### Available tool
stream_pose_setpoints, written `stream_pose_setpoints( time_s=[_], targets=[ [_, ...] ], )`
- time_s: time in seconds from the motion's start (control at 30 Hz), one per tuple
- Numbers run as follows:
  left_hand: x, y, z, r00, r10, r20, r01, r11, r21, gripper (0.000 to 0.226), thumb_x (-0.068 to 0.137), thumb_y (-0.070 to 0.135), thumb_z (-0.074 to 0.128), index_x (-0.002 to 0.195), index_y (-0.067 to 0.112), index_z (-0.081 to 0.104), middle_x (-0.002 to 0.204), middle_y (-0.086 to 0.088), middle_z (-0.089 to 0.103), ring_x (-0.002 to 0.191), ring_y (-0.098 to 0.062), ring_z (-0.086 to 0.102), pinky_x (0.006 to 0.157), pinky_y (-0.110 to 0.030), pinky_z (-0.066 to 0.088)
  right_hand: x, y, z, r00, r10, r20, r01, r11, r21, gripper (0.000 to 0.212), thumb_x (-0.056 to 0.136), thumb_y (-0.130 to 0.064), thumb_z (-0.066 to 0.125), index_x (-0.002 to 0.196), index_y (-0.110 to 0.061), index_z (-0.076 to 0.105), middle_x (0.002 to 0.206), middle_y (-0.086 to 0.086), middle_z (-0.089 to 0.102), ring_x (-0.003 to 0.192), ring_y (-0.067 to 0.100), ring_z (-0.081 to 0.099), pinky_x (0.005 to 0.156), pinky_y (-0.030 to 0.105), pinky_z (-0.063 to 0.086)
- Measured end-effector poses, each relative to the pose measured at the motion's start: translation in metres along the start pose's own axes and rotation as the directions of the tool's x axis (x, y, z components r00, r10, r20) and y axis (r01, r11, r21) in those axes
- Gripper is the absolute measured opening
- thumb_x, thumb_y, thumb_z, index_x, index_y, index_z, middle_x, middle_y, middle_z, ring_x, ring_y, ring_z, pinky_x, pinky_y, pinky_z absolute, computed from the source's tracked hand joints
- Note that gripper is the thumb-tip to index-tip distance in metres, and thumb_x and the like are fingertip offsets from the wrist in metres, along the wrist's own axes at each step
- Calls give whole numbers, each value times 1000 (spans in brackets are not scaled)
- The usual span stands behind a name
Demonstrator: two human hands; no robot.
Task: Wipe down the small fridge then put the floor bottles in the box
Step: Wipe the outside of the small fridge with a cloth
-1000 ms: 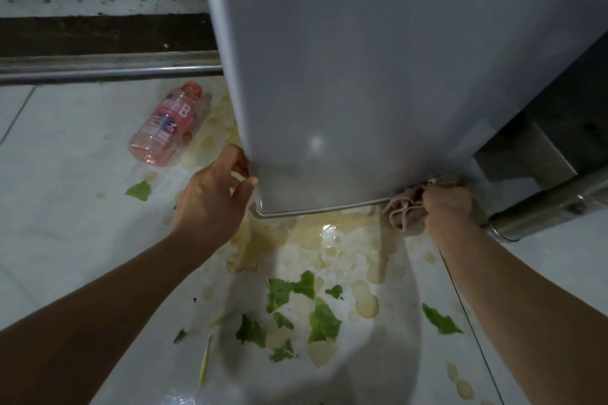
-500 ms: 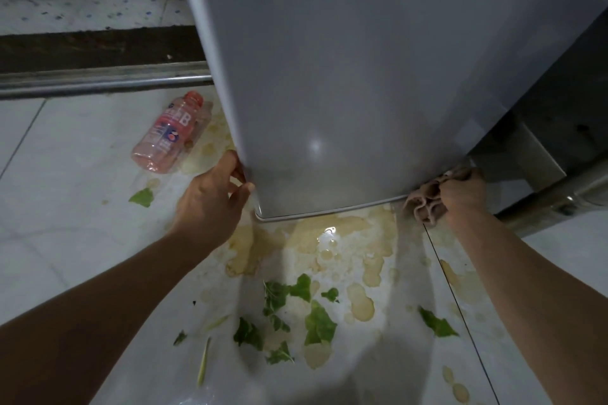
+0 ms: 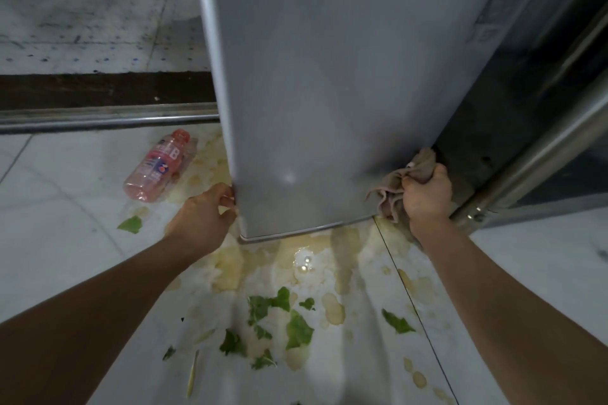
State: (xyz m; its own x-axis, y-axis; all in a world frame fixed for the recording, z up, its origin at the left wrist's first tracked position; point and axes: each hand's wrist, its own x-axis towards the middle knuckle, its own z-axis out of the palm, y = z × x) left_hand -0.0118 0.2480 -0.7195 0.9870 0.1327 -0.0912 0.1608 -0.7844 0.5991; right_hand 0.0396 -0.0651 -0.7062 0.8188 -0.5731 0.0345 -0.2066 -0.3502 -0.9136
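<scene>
The small grey fridge (image 3: 329, 92) stands on the stained tile floor (image 3: 65, 240); the left hand (image 3: 200, 217) curls its fingers around its lower left edge; the right hand (image 3: 427, 194) grips a bunched beige cloth (image 3: 399, 184) against its lower right corner; a pink bottle (image 3: 158, 166) lies on its side left of the fridge.

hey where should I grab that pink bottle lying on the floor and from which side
Grip the pink bottle around its labelled middle, coming from above. It lies on its side on the floor tiles, cap toward the metal rail, with its round body exposed for fingers to wrap across.
</scene>
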Motion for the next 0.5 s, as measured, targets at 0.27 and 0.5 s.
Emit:
stream_pose_setpoints(
  time_s=[0.27,0.5],
  targets=[
    [-15,-3,-25,998,31,57,-33,998,49,28,89,23,57,116,22,55,101,6,67,93,-20,61,80,-34,51,-71,-21,3,963,-158,219,207,953,-222,29,89,-4,58,116,-4,48,118,15,58,107,31,58,95,41,46],
    [-24,4,-53,987,-12,162,1,998,67,25,88,28,59,113,25,54,101,4,66,88,-21,62,83,-38,53,-102,-46,12,921,-163,355,277,913,-300,25,90,-4,54,114,-8,47,96,-1,54,88,17,53,73,25,39]
  ],
)
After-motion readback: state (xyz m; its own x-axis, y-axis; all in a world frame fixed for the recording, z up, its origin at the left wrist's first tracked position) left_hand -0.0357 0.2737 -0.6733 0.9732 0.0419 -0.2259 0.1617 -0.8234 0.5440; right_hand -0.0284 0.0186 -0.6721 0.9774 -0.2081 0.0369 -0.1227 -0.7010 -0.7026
